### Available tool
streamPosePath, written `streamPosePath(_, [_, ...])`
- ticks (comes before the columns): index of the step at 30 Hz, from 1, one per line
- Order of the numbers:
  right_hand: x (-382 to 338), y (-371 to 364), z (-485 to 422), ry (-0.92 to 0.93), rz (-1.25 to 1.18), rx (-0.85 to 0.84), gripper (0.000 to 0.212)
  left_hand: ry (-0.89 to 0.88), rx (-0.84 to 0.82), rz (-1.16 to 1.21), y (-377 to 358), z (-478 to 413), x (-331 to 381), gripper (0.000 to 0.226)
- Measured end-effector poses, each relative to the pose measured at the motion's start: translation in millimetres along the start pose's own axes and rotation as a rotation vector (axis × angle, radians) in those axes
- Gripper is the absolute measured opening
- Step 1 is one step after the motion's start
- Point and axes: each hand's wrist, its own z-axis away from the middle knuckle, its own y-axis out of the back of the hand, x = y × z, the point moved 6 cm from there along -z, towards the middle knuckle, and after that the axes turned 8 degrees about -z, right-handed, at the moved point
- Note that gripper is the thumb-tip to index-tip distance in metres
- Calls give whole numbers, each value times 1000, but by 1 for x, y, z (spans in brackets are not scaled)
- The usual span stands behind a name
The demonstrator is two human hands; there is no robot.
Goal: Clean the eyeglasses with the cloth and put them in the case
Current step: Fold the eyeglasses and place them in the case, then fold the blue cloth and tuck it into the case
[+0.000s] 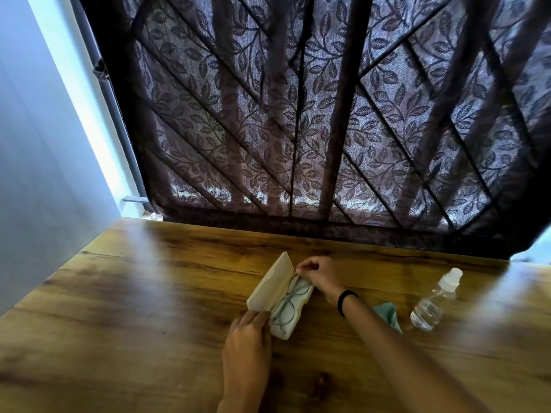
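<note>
A cream eyeglasses case (272,286) lies open on the wooden table (134,308), its lid raised on the left. Thin-framed eyeglasses (287,305) lie inside the case's tray. My left hand (247,338) grips the near end of the case at the lid. At the far end, my right hand (319,278) has its fingers pinched at the glasses frame; I cannot tell whether they still hold it. A teal cloth (387,315) lies crumpled on the table to the right, partly hidden behind my right forearm.
A small clear bottle (432,302) with a white cap lies tilted on the table right of the cloth. A dark leaf-patterned curtain (298,129) hangs over a barred window behind the table's far edge. A pale wall (35,144) stands to the left.
</note>
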Motion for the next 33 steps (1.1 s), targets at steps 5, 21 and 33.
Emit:
streamPosePath(5, [1, 4, 2, -26, -107, -19, 7, -14, 15, 15, 3, 0, 2, 25])
streamPosePath(21, [-2, 7, 5, 64, -84, 53, 10, -88, 71, -2, 18, 8, 8, 22])
streamPosePath(33, [-11, 47, 37, 169, -116, 123, 10, -145, 117, -75, 27, 6, 16, 24])
